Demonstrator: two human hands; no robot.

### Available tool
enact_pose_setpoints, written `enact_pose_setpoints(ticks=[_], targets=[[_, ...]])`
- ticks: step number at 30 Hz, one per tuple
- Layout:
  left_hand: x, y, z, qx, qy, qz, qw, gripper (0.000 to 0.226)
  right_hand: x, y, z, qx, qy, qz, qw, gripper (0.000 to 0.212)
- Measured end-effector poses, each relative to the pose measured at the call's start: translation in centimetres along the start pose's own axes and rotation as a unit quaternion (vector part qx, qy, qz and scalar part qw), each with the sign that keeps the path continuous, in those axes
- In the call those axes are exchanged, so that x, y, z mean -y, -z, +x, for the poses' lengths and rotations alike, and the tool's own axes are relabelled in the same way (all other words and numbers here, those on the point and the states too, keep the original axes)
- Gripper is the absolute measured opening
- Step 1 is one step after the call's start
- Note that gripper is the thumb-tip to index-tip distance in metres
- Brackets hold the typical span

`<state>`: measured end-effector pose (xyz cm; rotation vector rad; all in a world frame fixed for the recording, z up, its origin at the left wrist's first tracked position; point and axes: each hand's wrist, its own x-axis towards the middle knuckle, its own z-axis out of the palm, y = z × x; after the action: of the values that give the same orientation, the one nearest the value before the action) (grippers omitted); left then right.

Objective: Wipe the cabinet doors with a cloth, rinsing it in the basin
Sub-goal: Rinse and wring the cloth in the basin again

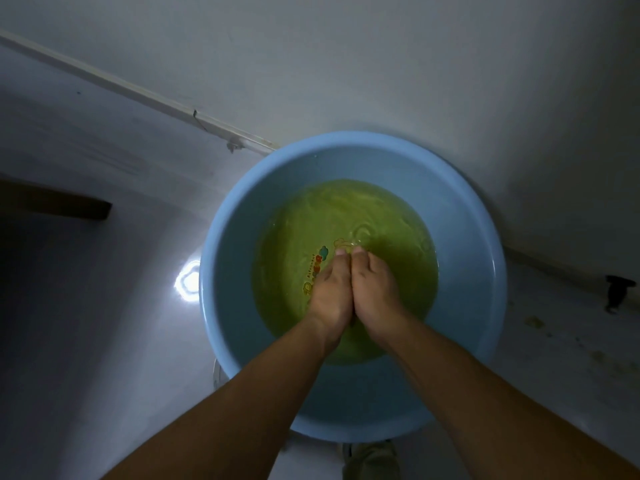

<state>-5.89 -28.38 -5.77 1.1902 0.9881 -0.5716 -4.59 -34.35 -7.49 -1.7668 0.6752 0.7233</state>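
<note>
Green-yellow water [346,209] covers the fingers, so I cannot tell if they are curled or holding a cloth. The left hand [330,292] and right hand [375,289] touch side by side, backs up. They are inside the round light-blue plastic basin [228,271], in the middle of the frame on a pale floor [104,306].

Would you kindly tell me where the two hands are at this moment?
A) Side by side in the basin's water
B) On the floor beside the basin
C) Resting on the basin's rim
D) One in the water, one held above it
A: the left hand and the right hand touch side by side, down in the greenish water of the blue basin.
</note>
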Motion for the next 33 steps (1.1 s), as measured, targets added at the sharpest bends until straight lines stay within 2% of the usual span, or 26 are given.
enact_pose_setpoints(ticks=[5, 9, 11, 13, 15, 17, 19, 22, 24, 26, 28, 31, 33], targets=[[-0.7, 0.6, 1.1, 0.004, 0.011, 0.002, 1.0, 0.042, 0.6, 1.0, -0.1, 0.013, 0.05, 0.009, 0.999, 0.025], [-1.8, 1.5, 1.9, 0.023, 0.005, 0.08, 0.996, 0.036, 0.2, 1.7, 1.1, -0.004, 0.059, -0.028, 0.998, 0.012], [-2.3, 1.9, 2.6, 0.008, -0.03, 0.175, 0.984, 0.027, 0.1, 2.3, 2.0, -0.022, 0.056, -0.043, 0.997, 0.022], [-2.3, 2.6, 3.8, -0.054, -0.071, 0.257, 0.962, 0.021, 0.0, 3.1, 2.8, -0.037, 0.059, -0.11, 0.992, 0.038], [-2.4, 3.2, 4.3, -0.107, -0.066, 0.263, 0.957, 0.029, -0.2, 3.5, 3.2, -0.028, 0.069, -0.201, 0.977, 0.05], [-2.0, 3.4, 4.4, -0.115, -0.043, 0.304, 0.945, 0.043, -0.5, 3.6, 3.4, -0.025, 0.086, -0.254, 0.963, 0.056], [-1.4, 3.4, 4.3, -0.099, -0.019, 0.326, 0.94, 0.048, -0.9, 3.5, 3.5, -0.023, 0.096, -0.264, 0.959, 0.057], [-0.8, 3.5, 4.6, -0.089, -0.022, 0.307, 0.947, 0.032, -1.3, 3.0, 3.3, -0.025, 0.098, -0.291, 0.951, 0.049], [-0.6, 3.4, 4.4, -0.085, -0.014, 0.283, 0.955, 0.026, -1.5, 2.5, 3.4, -0.013, 0.078, -0.296, 0.952, 0.035], [-0.4, 3.0, 3.6, -0.079, -0.01, 0.213, 0.974, 0.027, -1.3, 2.0, 2.9, 0.028, 0.016, -0.199, 0.979, 0.02], [-0.4, 2.5, 2.8, -0.09, -0.021, 0.079, 0.993, 0.024, -0.7, 1.7, 1.8, 0.07, -0.057, -0.042, 0.995, 0.009], [-1.0, 1.7, 2.0, -0.108, -0.012, -0.086, 0.99, 0.013, 0.4, 1.1, -0.4, 0.092, -0.085, 0.135, 0.983, 0.02], [-1.8, 0.6, 0.8, -0.065, -0.009, -0.151, 0.986, 0.017, 1.0, 0.8, -0.8, 0.07, -0.071, 0.212, 0.972, 0.023]])
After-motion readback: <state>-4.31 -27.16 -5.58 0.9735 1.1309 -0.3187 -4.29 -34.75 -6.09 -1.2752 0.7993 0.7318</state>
